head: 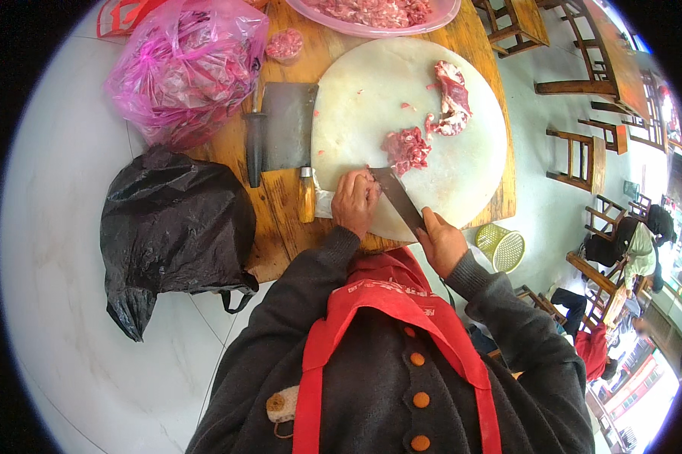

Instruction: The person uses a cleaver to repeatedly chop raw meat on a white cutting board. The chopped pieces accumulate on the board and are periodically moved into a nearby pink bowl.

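My right hand (444,243) grips the handle end of a knife (397,196) with a broad dark blade, its far end beside the fingers of my left hand (355,200). The left fingers are curled down on a small piece of meat, mostly hidden under them, at the near left part of a round white cutting board (460,176). Just beyond the blade lies a heap of sliced red meat (407,148). A longer chunk of raw meat with white fat (453,99) rests farther off on the board, with small scraps around.
Left of the board lie a cleaver (288,125) and a sharpening steel (254,142). Beyond are a pink bag (187,74), a small tub of meat (284,45) and a basin (375,28). A black bag (176,227) is at left, a yellow-green basket (499,248) at right.
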`<control>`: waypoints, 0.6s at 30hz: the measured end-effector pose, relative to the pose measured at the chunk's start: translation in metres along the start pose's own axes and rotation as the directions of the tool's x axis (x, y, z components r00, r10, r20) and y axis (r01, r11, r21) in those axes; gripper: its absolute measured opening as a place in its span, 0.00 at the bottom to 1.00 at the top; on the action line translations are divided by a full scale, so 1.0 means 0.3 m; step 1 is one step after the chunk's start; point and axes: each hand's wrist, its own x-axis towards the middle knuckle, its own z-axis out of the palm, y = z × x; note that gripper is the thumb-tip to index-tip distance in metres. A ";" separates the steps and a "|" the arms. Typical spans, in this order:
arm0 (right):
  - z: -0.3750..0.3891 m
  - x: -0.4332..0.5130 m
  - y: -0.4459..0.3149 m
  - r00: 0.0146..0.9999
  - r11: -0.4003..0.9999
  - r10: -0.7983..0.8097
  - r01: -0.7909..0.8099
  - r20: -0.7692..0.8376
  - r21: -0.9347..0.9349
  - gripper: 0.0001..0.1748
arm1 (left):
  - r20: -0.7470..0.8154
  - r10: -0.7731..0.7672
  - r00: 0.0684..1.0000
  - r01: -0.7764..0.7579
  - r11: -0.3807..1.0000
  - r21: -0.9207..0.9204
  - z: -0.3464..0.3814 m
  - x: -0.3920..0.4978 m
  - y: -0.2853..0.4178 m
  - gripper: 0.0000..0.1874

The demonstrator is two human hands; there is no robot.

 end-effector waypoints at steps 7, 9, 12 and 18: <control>0.075 0.337 -0.117 0.973 0.988 -0.137 0.119 -0.186 -0.103 0.16 | 0.057 0.051 0.997 -0.056 0.995 0.086 -0.017 0.001 -0.001 0.08; 0.053 0.476 -0.132 0.958 0.993 -0.115 0.109 -0.265 -0.036 0.13 | 0.070 0.037 0.997 -0.041 0.998 0.050 -0.017 0.002 -0.006 0.08; 0.012 0.437 -0.115 0.959 0.987 -0.131 0.150 -0.251 0.059 0.15 | 0.015 0.054 0.998 -0.054 0.999 -0.006 -0.015 0.000 -0.010 0.08; -0.026 0.035 -0.032 0.998 0.998 -0.058 0.058 -0.030 0.002 0.15 | 0.001 0.046 0.999 -0.046 0.999 -0.013 -0.001 -0.004 -0.010 0.08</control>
